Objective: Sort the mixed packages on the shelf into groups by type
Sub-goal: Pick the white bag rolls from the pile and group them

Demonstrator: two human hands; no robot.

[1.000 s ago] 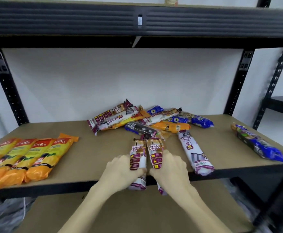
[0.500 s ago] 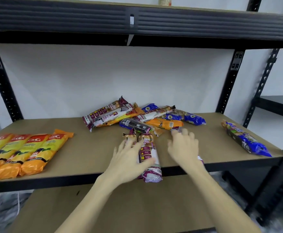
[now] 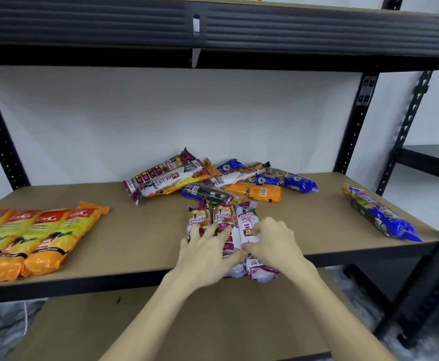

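Observation:
Three white-and-maroon "Draw String Bag" packages point(image 3: 223, 217) lie side by side at the shelf's front edge, their near ends hanging over it. My left hand point(image 3: 208, 254) lies flat with spread fingers on the left two. My right hand point(image 3: 273, 243) grips the rightmost draw string package point(image 3: 247, 220), pressed against its neighbour. Behind them sits a mixed pile of packages point(image 3: 213, 181): more draw string ones, orange ones and blue ones. Several orange-and-yellow packages point(image 3: 38, 238) form a row at the left. One blue package point(image 3: 379, 214) lies alone at the right.
The brown shelf board point(image 3: 140, 230) has bare room between the groups. Black uprights point(image 3: 353, 126) stand at the sides and a black beam point(image 3: 213, 27) runs overhead. A lower shelf board point(image 3: 161, 324) shows beneath my arms.
My right hand reached to a third draw string package lying to the right and slid it left against the other two. My left hand stayed on the pair.

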